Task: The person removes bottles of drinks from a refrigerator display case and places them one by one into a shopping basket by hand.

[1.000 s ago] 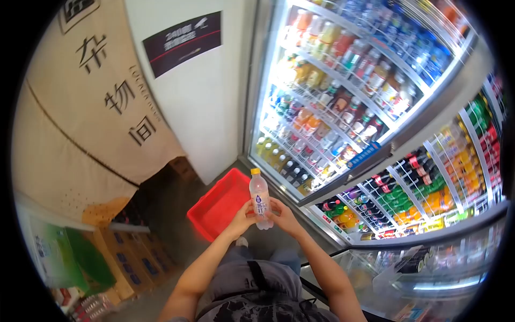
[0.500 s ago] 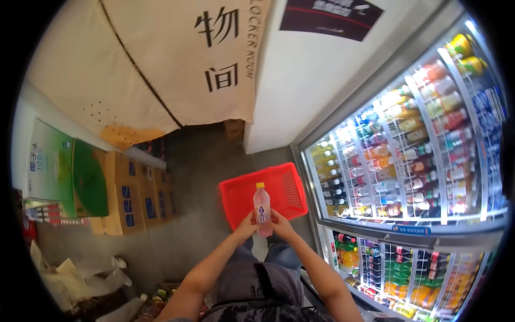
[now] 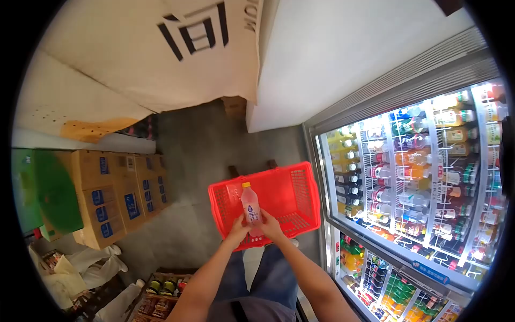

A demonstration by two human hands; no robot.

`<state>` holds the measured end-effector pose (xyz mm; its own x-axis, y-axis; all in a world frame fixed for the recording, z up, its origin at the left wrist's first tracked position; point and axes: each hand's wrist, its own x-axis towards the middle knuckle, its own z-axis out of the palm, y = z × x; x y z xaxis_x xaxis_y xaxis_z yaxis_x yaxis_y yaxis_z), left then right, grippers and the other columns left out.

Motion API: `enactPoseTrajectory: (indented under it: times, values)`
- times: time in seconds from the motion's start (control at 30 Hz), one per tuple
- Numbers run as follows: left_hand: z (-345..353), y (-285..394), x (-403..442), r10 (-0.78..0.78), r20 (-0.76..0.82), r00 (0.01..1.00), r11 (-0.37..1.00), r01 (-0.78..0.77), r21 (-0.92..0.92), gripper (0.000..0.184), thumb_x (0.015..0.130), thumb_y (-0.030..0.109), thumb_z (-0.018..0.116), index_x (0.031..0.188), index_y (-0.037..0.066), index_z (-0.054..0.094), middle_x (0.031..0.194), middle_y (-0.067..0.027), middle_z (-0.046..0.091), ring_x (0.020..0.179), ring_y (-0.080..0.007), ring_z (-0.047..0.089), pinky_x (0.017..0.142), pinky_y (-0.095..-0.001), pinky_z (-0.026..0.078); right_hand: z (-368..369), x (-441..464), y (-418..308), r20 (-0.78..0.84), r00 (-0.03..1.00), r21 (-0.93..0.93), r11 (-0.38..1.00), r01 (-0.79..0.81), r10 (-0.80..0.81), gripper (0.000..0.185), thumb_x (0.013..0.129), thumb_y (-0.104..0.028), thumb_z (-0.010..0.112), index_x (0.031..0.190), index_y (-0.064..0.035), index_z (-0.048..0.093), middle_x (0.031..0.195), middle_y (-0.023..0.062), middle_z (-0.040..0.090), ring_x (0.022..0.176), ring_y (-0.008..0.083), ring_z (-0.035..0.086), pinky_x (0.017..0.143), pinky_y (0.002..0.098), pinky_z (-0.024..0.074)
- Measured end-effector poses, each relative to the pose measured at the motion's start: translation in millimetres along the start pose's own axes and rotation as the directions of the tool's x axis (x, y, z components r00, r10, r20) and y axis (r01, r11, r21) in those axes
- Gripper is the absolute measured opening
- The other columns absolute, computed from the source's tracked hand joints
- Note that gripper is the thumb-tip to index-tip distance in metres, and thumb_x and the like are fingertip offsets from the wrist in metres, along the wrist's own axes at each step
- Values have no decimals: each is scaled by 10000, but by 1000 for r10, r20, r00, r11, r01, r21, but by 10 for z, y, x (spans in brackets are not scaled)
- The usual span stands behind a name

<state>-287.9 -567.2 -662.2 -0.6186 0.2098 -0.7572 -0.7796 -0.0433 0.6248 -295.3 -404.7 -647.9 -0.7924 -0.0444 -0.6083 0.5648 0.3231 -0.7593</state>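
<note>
A clear plastic bottle (image 3: 250, 206) with a yellow cap and a pale label stands nearly upright between both my hands. My left hand (image 3: 238, 231) is closed round its left side, and my right hand (image 3: 269, 226) grips the right side, both low on the bottle. Behind and below it lies a red plastic basket (image 3: 276, 190) with slotted walls. No items can be made out inside the basket. The bottle overlaps the basket's left half in the view.
A lit drinks fridge (image 3: 407, 172) lines the right side. Cardboard boxes (image 3: 115, 198) and a green box (image 3: 51, 190) stand at the left. A cloth curtain (image 3: 161, 64) hangs at the top left beside a white wall (image 3: 322, 64). Packaged goods (image 3: 161, 295) sit at the lower left.
The view has turned down and toward the basket, which now shows larger and whole. The fridge has shifted right in view. Both hands still hold the bottle.
</note>
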Motion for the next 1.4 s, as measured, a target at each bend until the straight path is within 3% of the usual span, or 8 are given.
enactPoseTrajectory:
  times: [0.4,0.7,0.77,0.9,0.97,1.13,1.2,1.4]
  values:
    - [-196,-1112,975,-29,-187,982,997,15,-72,571,838,-4,549,1394,49,431,1288,-143,526,1206,-253,503,1006,-356,413,503,889,977,34,971,-24,971,-237,237,593,783,-228,679,1332,-77,516,1073,222,666,1031,365,644,874,411,511]
    - [-145,-1036,965,59,-301,952,985,-6,172,551,837,-17,535,1377,44,443,1226,-151,576,1131,-272,556,962,-365,441,586,907,1070,-23,997,-171,982,-78,75,605,793,-233,683,1349,-80,498,1136,228,645,1089,362,621,910,416,498]
    - [-32,-848,794,88,-318,944,980,-25,197,529,845,-10,543,1365,34,456,1186,-142,603,1095,-261,581,933,-364,460,402,637,699,-33,963,-13,963,-269,269,624,810,-235,676,1371,-53,473,1169,236,630,1115,359,609,932,403,489]
    - [110,-703,520,76,-259,963,995,-56,81,550,844,-16,558,1379,38,446,1160,-110,616,1056,-227,597,912,-334,472,233,159,736,-221,974,-92,993,-71,49,614,841,-227,662,1388,-41,454,1203,232,619,1127,329,611,942,380,486]
    - [183,-679,434,119,-214,970,986,-89,144,555,850,-28,560,1386,46,437,1155,-99,612,1028,-209,606,889,-316,486,-60,-260,365,-168,969,75,982,-170,181,565,873,-195,646,1386,-49,458,1201,199,633,1114,273,624,930,353,495]
    - [911,333,-222,65,-51,997,997,-63,36,459,899,41,589,1341,49,463,1213,-122,554,1007,-204,595,797,-291,533,-613,-1220,-143,-348,929,312,950,-12,126,414,933,-183,617,1320,-58,539,1125,104,671,1024,157,634,882,294,511]
    - [1233,638,-412,50,28,998,985,-54,165,421,914,41,579,1323,44,483,1201,-109,568,1002,-175,588,766,-268,520,-885,-1597,-323,-386,912,448,892,54,139,386,956,-205,601,1302,-42,554,1096,80,667,983,125,628,872,286,517]
    - [2443,1263,-1203,113,495,861,955,-231,183,359,923,72,589,1277,53,531,1172,-85,596,1040,-140,568,811,-267,480,-1631,-2597,-486,-606,793,585,711,390,63,333,983,-194,569,1265,-18,571,1111,95,662,994,161,648,877,301,530]
